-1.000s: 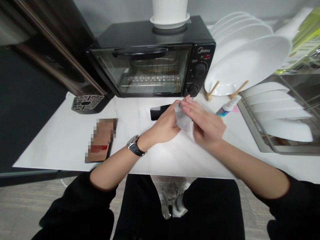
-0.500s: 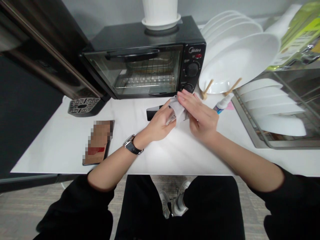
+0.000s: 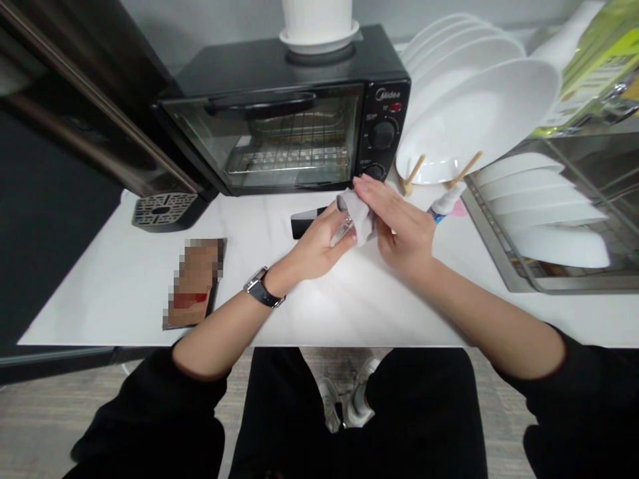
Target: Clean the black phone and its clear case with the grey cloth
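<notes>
from my remote seat i see one person's two bare hands meeting at the centre of the frame, above one white counter (image 3: 309, 313). the left hand (image 3: 314, 246), with one watch (image 3: 263, 287) on its wrist, curls its fingers and thumb around one small clear thing (image 3: 342, 231), partly hidden, just right of centre. the right hand (image 3: 407, 226) has its fingers close together and only slightly bent, holding one pale cloth (image 3: 363, 219) against the clear thing; i cannot tell how firmly.

partly behind the left hand lies one black object (image 3: 301, 225). to the left, well apart from the hands, one phone (image 3: 192, 283) lies flat, its screen blurred out. one drip tray (image 3: 164, 209) sits farther up on the left.

top centre, one black oven (image 3: 279, 126) shows two knobs, the lower partly covered by the right hand, and bears one white pot (image 3: 318, 16) on one saucer (image 3: 319, 41). upper right, at least four white plates (image 3: 479, 126) stand on edge behind two wooden pegs (image 3: 465, 169). one bottle (image 3: 446, 201) leans near the right hand. at the right edge, about four white bowls (image 3: 556, 245) overlap in one metal basin (image 3: 494, 253). bottom centre, two shoes (image 3: 358, 404) show on the floor.
</notes>
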`<state>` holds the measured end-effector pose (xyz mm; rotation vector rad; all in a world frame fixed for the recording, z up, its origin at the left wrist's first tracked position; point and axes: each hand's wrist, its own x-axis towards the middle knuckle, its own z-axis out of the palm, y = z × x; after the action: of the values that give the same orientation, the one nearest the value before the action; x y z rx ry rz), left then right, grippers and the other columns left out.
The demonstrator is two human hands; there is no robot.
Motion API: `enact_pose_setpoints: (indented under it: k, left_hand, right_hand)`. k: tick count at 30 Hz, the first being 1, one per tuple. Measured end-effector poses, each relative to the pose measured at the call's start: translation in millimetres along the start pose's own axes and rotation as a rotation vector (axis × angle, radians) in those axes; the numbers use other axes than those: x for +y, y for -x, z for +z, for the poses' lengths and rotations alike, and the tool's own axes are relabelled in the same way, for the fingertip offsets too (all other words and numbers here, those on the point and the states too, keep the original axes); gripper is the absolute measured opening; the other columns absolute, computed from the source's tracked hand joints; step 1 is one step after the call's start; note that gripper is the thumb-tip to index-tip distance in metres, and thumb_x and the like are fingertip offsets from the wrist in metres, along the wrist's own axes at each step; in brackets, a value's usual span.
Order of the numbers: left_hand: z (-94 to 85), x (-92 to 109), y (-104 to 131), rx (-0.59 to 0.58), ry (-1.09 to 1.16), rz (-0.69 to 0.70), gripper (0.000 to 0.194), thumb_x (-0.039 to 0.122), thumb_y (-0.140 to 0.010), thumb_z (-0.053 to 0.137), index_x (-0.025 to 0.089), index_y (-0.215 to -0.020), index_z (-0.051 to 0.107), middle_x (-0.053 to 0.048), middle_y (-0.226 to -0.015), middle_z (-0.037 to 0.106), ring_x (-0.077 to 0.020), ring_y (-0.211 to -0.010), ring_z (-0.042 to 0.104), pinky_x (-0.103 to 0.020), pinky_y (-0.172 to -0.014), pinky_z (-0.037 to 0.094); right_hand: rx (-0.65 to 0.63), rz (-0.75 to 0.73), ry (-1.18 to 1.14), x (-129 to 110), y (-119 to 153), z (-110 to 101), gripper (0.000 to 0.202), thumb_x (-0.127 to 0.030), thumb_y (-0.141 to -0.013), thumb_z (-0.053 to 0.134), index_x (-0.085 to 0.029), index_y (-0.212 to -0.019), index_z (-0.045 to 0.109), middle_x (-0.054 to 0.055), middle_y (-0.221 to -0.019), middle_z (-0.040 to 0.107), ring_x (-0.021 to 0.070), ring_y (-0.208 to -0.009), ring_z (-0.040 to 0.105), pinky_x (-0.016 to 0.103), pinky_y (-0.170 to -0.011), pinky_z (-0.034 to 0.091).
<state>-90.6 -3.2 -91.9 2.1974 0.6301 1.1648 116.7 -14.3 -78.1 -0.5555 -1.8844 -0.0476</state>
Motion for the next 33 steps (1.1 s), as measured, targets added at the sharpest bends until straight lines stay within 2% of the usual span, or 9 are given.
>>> enact_pose_setpoints:
  k: [4,8,11,14,18,23,27,30,33]
  left_hand:
    - [-0.6,7,-3,0.0,0.129,-0.093,0.045,0.062,-0.106,0.064,0.021,-0.121,0.071,-0.014,-0.139,0.073,-0.0297,-0.133,0.069,-0.049,-0.12,0.055]
    - [-3.5,16,-8,-0.009,0.414,-0.268,0.063,0.066,-0.098,0.075,0.024,-0.144,0.064,-0.013,-0.149,0.07,-0.0292,-0.133,0.072,-0.044,-0.11,0.064]
    - [-10.7,22,-13,-0.029,0.558,-0.41,0.073,0.062,-0.092,0.083,0.025,-0.15,0.059,-0.013,-0.148,0.073,-0.0281,-0.127,0.077,-0.039,-0.099,0.068]
    - [-19.4,28,-16,-0.057,0.524,-0.594,0.064,0.057,-0.095,0.08,0.023,-0.146,0.061,-0.012,-0.135,0.081,-0.0241,-0.109,0.084,-0.028,-0.082,0.067]
    - [-22.4,31,-19,-0.099,0.402,-0.719,0.055,0.048,-0.103,0.07,0.019,-0.15,0.062,-0.012,-0.12,0.086,-0.0207,-0.088,0.086,-0.022,-0.059,0.06]
    - [-15.2,30,-16,0.006,0.16,-0.741,0.051,0.033,-0.108,0.062,0.018,-0.156,0.063,-0.008,-0.101,0.088,-0.0165,-0.071,0.081,-0.02,-0.051,0.054]
    - [-10.4,33,-14,0.045,0.025,-0.695,0.047,0.023,-0.108,0.057,0.022,-0.154,0.066,-0.001,-0.094,0.087,-0.0136,-0.069,0.081,-0.021,-0.063,0.061]
    - [-8.8,36,-13,0.039,0.009,-0.663,0.047,0.021,-0.108,0.054,0.022,-0.154,0.066,0.0,-0.092,0.086,-0.0118,-0.068,0.081,-0.02,-0.067,0.061]
    - [-6.7,37,-12,0.064,-0.017,-0.613,0.048,0.019,-0.107,0.055,0.025,-0.153,0.067,0.003,-0.09,0.085,-0.0105,-0.067,0.08,-0.019,-0.07,0.062]
  right_hand:
    - [0.027,0.015,0.034,1,-4,-5,0.046,-0.017,-0.114,0.05,-0.032,-0.153,0.068,0.004,-0.139,0.082,0.0228,-0.131,0.079,0.042,-0.113,0.065]
    - [-0.026,0.114,0.17,6,-9,-11,0.031,-0.038,-0.116,0.051,-0.025,-0.125,0.079,0.006,-0.109,0.086,0.0214,-0.095,0.082,0.035,-0.082,0.062]
    - [-0.073,0.232,0.276,12,-9,-12,0.047,-0.057,-0.115,0.048,-0.022,-0.098,0.076,0.006,-0.083,0.078,0.0202,-0.074,0.072,0.034,-0.065,0.046]
    - [-0.117,0.409,0.314,18,-7,-9,0.06,-0.067,-0.114,0.04,-0.024,-0.079,0.062,0.003,-0.065,0.064,0.0187,-0.06,0.058,0.036,-0.06,0.032]
    - [-0.203,0.601,0.132,24,-5,-4,0.058,-0.069,-0.113,0.037,-0.026,-0.076,0.052,0.002,-0.061,0.06,0.0195,-0.06,0.056,0.035,-0.063,0.033]
    - [-0.338,0.646,-0.017,25,-5,0,0.045,-0.057,-0.111,0.041,-0.023,-0.091,0.063,0.004,-0.074,0.068,0.02,-0.067,0.058,0.033,-0.066,0.037]
    - [-0.451,0.677,0.217,22,-8,-3,0.035,-0.041,-0.109,0.045,-0.022,-0.09,0.068,0.006,-0.073,0.069,0.0205,-0.064,0.054,0.034,-0.067,0.033]
    - [-0.454,0.731,0.359,19,-11,-5,0.039,-0.042,-0.11,0.048,-0.023,-0.08,0.065,0.007,-0.067,0.068,0.0226,-0.064,0.058,0.035,-0.068,0.031]
    - [-0.414,0.75,0.293,18,-9,-4,0.044,-0.045,-0.112,0.046,-0.024,-0.075,0.059,0.006,-0.066,0.068,0.021,-0.063,0.057,0.035,-0.067,0.032]
